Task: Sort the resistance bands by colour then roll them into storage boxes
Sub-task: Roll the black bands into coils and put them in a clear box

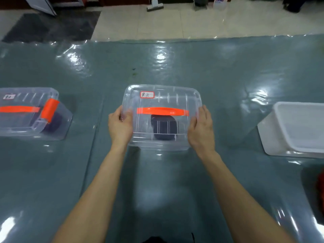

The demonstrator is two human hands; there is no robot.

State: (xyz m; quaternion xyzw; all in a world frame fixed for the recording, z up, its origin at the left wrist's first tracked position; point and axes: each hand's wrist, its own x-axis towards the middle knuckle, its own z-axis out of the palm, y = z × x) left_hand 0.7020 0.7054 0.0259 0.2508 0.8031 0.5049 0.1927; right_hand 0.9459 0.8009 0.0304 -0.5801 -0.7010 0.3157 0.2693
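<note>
A clear storage box (182, 95) with an orange handle (163, 111) and a red-framed label (147, 94) on its lid stands mid-table. Through the plastic shows a rolled black band (164, 128). My left hand (120, 124) grips the lid's left edge, thumb on top. My right hand (201, 127) grips the right edge the same way. A second clear box (26, 120) with an orange latch (50, 109) sits at the left, a dark purple roll (52, 122) inside it.
A white open tub (278, 132) stands at the right. Something red (320, 186) shows at the right edge. The table wears a glossy grey-green plastic cover (157, 181). Beyond the far edge lie a tiled floor and a dark mat (52, 26).
</note>
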